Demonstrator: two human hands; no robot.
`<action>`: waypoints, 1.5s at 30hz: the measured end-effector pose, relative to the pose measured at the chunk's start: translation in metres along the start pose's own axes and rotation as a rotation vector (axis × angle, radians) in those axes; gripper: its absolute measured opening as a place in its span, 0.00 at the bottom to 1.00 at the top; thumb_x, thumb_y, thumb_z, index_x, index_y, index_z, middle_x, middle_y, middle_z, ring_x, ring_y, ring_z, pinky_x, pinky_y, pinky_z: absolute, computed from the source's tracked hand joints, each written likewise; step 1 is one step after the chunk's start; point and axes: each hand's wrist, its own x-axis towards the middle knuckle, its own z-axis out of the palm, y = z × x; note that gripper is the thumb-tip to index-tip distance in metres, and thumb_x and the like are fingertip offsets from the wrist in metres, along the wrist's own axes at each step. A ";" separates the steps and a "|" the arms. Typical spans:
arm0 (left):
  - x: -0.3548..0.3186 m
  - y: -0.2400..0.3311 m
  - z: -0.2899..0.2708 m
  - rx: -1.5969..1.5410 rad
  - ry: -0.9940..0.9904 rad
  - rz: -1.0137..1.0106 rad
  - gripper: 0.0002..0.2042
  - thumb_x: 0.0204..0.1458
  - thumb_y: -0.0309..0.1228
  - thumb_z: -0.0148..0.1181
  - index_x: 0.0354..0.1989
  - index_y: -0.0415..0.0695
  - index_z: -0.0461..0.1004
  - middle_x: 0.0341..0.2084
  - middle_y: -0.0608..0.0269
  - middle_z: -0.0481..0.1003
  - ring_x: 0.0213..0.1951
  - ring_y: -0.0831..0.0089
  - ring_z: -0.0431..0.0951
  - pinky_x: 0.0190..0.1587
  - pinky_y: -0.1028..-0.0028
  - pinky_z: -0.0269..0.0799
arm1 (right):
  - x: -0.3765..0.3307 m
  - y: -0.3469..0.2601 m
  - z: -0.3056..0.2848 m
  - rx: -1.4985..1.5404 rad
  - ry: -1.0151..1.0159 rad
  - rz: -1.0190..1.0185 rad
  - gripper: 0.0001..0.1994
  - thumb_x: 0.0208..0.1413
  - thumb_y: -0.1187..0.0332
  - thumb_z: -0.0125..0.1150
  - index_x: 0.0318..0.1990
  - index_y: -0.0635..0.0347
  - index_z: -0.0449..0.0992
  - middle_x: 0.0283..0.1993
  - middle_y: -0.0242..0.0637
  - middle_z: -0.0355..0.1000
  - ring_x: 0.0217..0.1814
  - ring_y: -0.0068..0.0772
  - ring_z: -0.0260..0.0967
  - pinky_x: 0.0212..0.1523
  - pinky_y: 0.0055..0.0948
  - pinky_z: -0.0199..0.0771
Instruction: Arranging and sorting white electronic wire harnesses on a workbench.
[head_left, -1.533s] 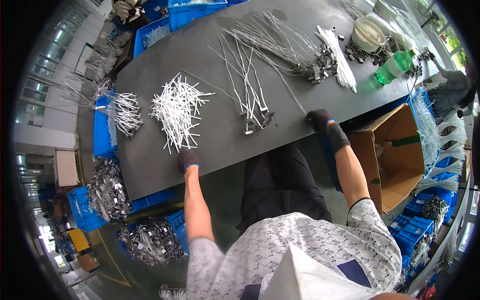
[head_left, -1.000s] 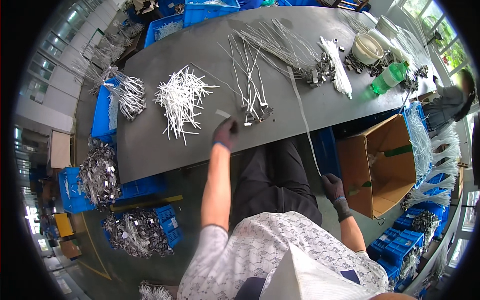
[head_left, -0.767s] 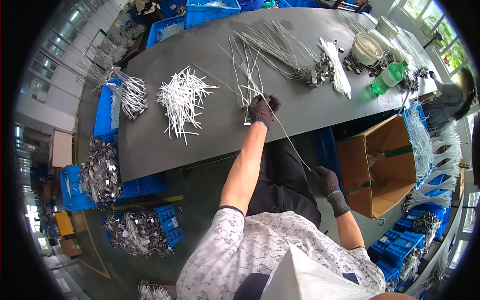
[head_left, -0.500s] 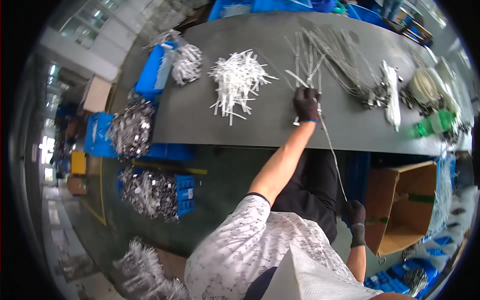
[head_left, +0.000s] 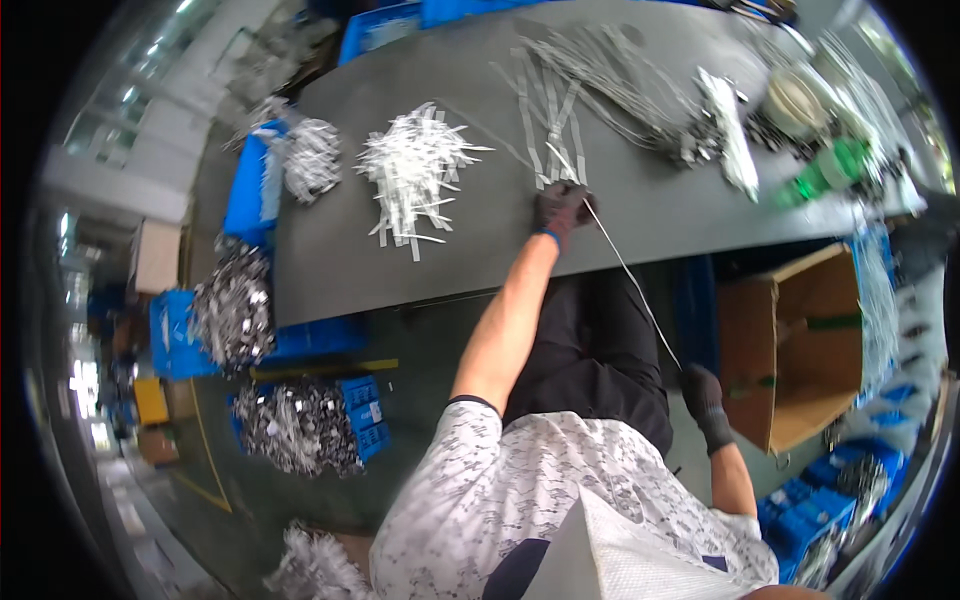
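Note:
My left hand [head_left: 565,208], in a dark glove, is closed at the table's near edge, on one end of a long thin pale strap [head_left: 628,268]. A short white strip [head_left: 563,158] sticks out past its fingers. From there the strap runs down to my right hand [head_left: 703,392], also gloved and closed on its other end, low by my right thigh. Several pale straps [head_left: 552,105] lie on the table just beyond my left hand. To its left is a loose pile of short white strips [head_left: 415,172]. The fingertips' exact hold is hidden.
A bundle of long clear straps [head_left: 620,80] with metal ends lies farther back. On the right are a white bundle [head_left: 728,135], a tape roll [head_left: 797,103] and a green bottle [head_left: 835,170]. An open cardboard box [head_left: 750,360] stands right of my legs; blue crates [head_left: 365,415] stand left.
My left hand has come nearer, toward the table's front edge, still closed on the strap. The right hand stays low, holding the other end. The whole view has shifted and turned.

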 end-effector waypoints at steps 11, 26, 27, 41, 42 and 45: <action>-0.109 -0.073 0.047 0.293 -0.236 0.017 0.07 0.56 0.28 0.65 0.35 0.36 0.82 0.28 0.68 0.81 0.32 0.83 0.75 0.35 0.78 0.71 | 0.180 -0.167 -0.021 1.075 0.350 0.111 0.17 0.68 0.60 0.56 0.52 0.68 0.76 0.38 0.46 0.79 0.39 0.36 0.75 0.44 0.36 0.75; -0.006 0.001 -0.060 0.673 0.081 0.158 0.17 0.54 0.42 0.61 0.36 0.38 0.81 0.30 0.57 0.81 0.33 0.64 0.82 0.40 0.65 0.77 | 0.380 -0.087 -0.073 -0.031 0.827 0.185 0.29 0.59 0.50 0.61 0.60 0.61 0.71 0.40 0.55 0.80 0.45 0.62 0.77 0.49 0.50 0.76; -0.001 0.004 -0.084 0.892 0.240 0.289 0.18 0.54 0.44 0.60 0.35 0.39 0.81 0.32 0.54 0.82 0.36 0.59 0.83 0.41 0.62 0.77 | 0.400 -0.070 -0.081 -0.028 0.826 0.183 0.29 0.59 0.50 0.61 0.60 0.61 0.71 0.40 0.55 0.80 0.45 0.62 0.77 0.49 0.50 0.76; 0.020 0.024 -0.296 1.535 0.771 -0.227 0.20 0.51 0.45 0.59 0.36 0.39 0.83 0.39 0.42 0.82 0.43 0.44 0.83 0.45 0.53 0.79 | 0.375 -0.110 -0.068 -0.017 0.320 0.227 0.25 0.55 0.46 0.60 0.48 0.58 0.79 0.43 0.51 0.81 0.46 0.55 0.79 0.48 0.48 0.78; 0.038 0.020 -0.297 1.544 0.741 -0.181 0.20 0.51 0.46 0.59 0.37 0.39 0.83 0.40 0.42 0.82 0.44 0.44 0.83 0.45 0.53 0.79 | 0.378 -0.075 -0.057 0.282 0.233 0.312 0.26 0.55 0.45 0.60 0.46 0.61 0.78 0.40 0.47 0.81 0.43 0.52 0.79 0.46 0.46 0.78; 0.051 0.023 -0.307 1.488 0.729 -0.236 0.21 0.51 0.47 0.62 0.36 0.37 0.83 0.37 0.41 0.82 0.42 0.45 0.84 0.43 0.54 0.79 | 0.369 -0.057 -0.048 0.523 0.143 0.351 0.25 0.56 0.46 0.59 0.43 0.64 0.78 0.37 0.44 0.81 0.40 0.49 0.79 0.44 0.45 0.78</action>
